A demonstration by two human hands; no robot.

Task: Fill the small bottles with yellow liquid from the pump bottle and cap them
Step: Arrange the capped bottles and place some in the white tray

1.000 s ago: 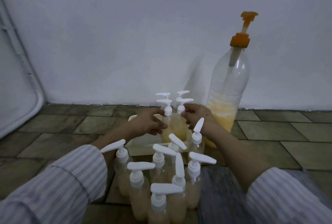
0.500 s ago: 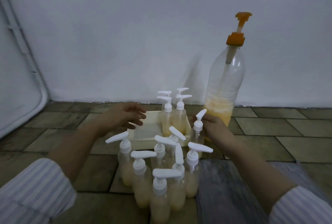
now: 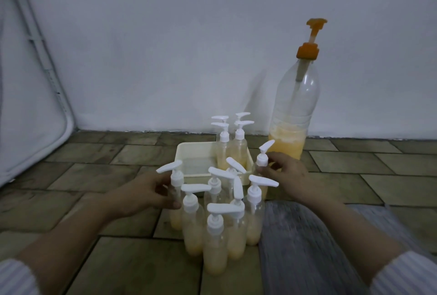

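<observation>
Reaching back to the capped floor cluster
Left hand (image 3: 151, 190) now grips one small bottle (image 3: 176, 196), right hand (image 3: 285, 174) pinches another's pump neck (image 3: 262, 160); both have left the tray (image 3: 189, 152)

Eight small bottles (image 3: 214, 242) with white pump caps stand clustered on the floor, and four more (image 3: 238, 150) stand in the one cream tray (image 3: 186, 152). One large pump bottle (image 3: 294, 115) stands behind. Two hands show.
</observation>
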